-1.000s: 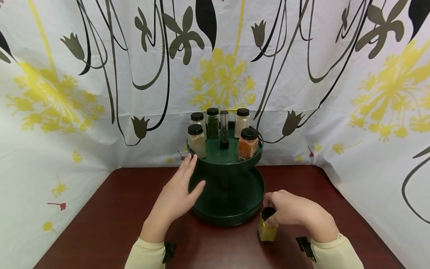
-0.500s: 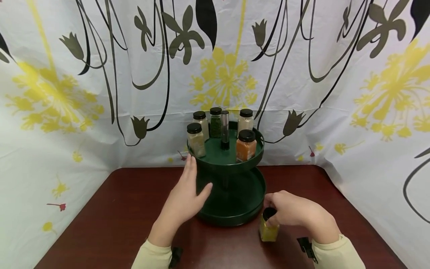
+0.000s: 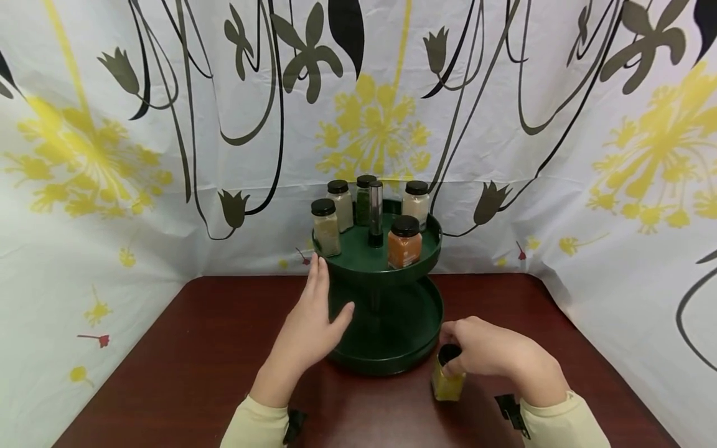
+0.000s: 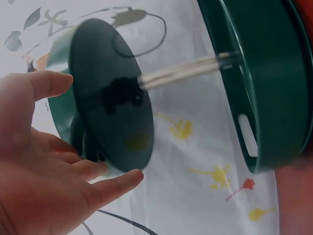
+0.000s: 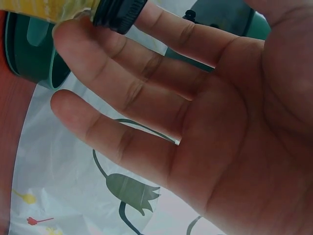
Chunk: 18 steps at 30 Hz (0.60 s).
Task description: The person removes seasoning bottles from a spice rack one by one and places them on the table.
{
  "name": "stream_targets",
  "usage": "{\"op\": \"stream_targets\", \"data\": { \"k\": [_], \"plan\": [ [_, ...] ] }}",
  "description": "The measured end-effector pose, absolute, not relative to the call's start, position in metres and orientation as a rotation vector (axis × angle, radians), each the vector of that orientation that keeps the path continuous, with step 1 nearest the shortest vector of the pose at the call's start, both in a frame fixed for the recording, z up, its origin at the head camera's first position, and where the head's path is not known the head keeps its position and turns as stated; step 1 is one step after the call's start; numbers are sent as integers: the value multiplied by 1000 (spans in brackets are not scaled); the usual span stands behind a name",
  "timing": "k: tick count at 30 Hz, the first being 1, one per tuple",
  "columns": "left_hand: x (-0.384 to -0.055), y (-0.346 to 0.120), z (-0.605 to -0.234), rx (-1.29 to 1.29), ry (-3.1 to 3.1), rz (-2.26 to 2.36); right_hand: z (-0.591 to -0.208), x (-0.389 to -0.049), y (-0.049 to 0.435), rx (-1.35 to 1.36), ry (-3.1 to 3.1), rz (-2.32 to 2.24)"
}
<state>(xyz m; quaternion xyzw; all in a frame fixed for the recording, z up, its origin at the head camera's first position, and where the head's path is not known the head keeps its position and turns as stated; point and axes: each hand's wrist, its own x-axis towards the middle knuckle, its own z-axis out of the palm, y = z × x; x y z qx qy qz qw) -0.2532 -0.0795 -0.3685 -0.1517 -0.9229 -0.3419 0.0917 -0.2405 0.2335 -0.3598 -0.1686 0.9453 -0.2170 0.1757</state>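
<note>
One yellow jar point(image 3: 448, 387), capped in black, is pinched near its lid by the curled fingers and thumb of a person's right hand point(image 3: 495, 351), just beside the front right edge of the lower tier point(image 3: 386, 367) of a green two-level stand. Whether the jar's base touches the dark red table point(image 3: 224, 348) cannot be told. The left hand point(image 3: 307, 336) reaches to the upper tier point(image 3: 372, 274), fingers straight, thumb held apart from them, gripping nothing (the left wrist view puts one fingertip right at the tier's rim). Above that hand, a beige jar point(image 3: 327, 235) stands at the front left of the upper tier, with a cream jar point(image 3: 344, 210) behind it and a green-filled jar point(image 3: 363, 208) farther back, beside the central post point(image 3: 376, 211). Across the tier, an orange jar point(image 3: 404, 250) stands at the front right and a white jar point(image 3: 416, 206) behind it; all five wear black lids. Pale sleeves point(image 3: 257, 429) cover the person's forearms, and a white floral curtain point(image 3: 162, 236) encloses the scene.
</note>
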Motion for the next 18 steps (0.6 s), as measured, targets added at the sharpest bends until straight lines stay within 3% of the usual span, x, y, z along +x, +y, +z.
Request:
{"op": "stream_targets", "data": {
  "k": [7, 18],
  "plan": [
    [-254, -86, -368, -376, -2750, -1012, -362, -242, 234, -468, 2657, -627],
    [-254, -82, -366, -463, -2716, -935, -359, -242, 234, -494, 2686, -592]
  ]
}}
